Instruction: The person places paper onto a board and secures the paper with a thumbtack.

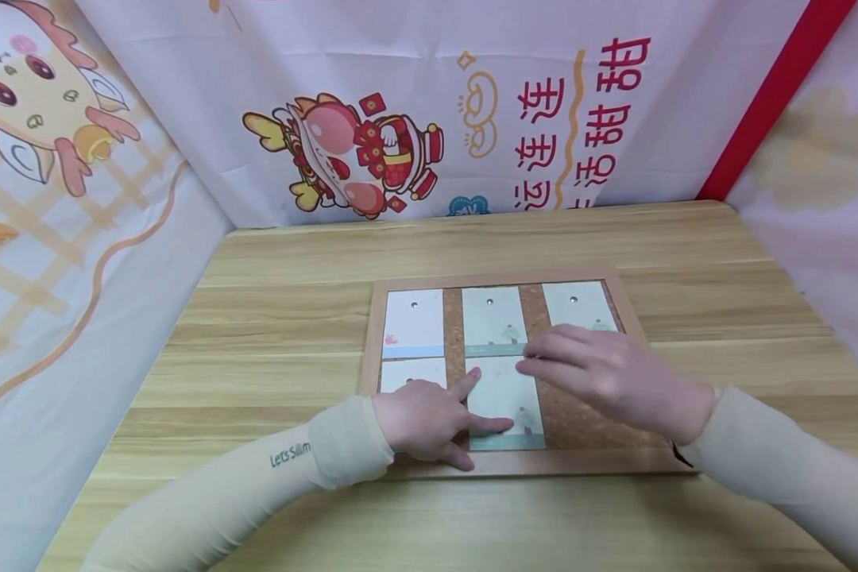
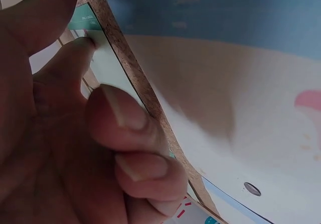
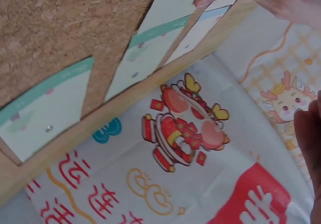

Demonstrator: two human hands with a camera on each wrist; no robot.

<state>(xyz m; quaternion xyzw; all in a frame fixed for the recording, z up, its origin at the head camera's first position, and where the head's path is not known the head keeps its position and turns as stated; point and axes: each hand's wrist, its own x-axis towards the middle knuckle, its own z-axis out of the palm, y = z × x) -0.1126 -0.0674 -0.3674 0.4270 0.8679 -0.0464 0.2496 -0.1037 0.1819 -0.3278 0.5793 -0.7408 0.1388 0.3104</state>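
My left hand [image 1: 432, 421] presses a pale green card [image 1: 500, 393] onto a cork board [image 1: 593, 421], its index finger and thumb spread apart. In the left wrist view, other fingers of this hand [image 2: 55, 143] bend beside a blue-banded card [image 2: 200, 78] that bears a silver thumbtack [image 2: 252, 189]. The fingertips of my right hand [image 1: 608, 377] are together at the pressed card's upper right corner. Its thumb is hidden in the head view, and I cannot tell whether something small is pinched there. The right wrist view catches only part of this hand [image 3: 310, 138].
A wooden frame [image 1: 572, 462] edges the board. Three tacked cards line its top: one white with blue [image 1: 415, 326], one green in the middle [image 1: 489, 322], one green at right [image 1: 579, 306]. Another white card [image 1: 418, 369] lies at left. Printed cloth [image 1: 207, 95] hangs behind the wooden table [image 1: 257, 318].
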